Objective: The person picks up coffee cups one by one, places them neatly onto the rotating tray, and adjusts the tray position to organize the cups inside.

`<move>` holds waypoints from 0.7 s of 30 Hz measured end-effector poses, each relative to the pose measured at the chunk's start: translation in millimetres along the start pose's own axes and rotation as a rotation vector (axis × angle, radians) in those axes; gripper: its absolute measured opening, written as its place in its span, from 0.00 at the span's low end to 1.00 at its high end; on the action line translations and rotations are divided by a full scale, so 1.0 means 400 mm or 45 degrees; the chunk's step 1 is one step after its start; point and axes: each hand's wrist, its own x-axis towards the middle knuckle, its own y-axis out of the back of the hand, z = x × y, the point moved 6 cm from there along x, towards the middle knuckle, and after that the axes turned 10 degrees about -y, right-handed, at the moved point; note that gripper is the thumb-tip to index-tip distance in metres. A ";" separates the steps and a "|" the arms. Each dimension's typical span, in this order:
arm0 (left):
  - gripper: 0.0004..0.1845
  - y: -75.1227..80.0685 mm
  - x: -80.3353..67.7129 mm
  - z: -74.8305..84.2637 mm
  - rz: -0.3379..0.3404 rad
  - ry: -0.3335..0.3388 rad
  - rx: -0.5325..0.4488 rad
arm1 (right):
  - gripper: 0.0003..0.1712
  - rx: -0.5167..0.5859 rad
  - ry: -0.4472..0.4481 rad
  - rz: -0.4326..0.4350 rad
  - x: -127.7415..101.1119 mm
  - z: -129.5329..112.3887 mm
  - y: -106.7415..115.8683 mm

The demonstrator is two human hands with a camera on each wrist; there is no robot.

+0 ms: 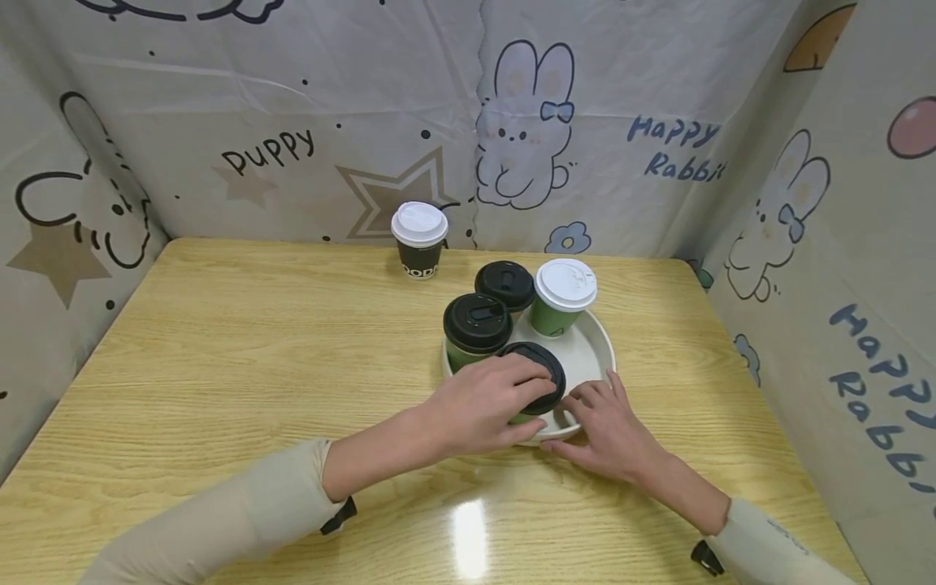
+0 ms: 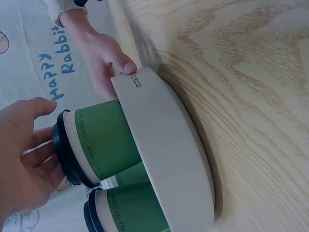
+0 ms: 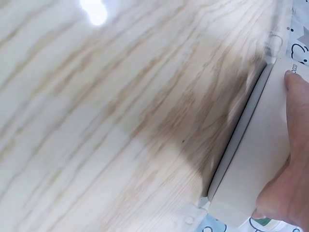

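A round white tray holds several paper cups. My left hand is over the nearest green cup; its fingers touch the black lid, while the thumb stands off the cup in the left wrist view. At the tray's near right side, my right hand grips the wall, thumb outside and fingers over the rim. Beside the left hand stands another green cup with a black lid. Behind are a further black-lidded cup and a green cup with a white lid.
A black cup with a white lid stands off the tray, near the back edge of the wooden table. Printed cloth hangs around the back and both sides.
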 end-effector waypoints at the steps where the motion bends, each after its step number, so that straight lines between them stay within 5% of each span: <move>1: 0.20 0.000 0.000 0.000 0.009 -0.001 -0.001 | 0.36 -0.005 -0.002 -0.002 0.000 -0.001 0.001; 11: 0.18 -0.004 -0.006 -0.004 0.058 -0.008 -0.003 | 0.38 -0.138 -0.006 -0.015 0.006 -0.006 0.015; 21: 0.17 -0.003 -0.001 -0.004 0.051 -0.010 0.009 | 0.38 -0.157 0.169 -0.049 0.018 0.013 0.024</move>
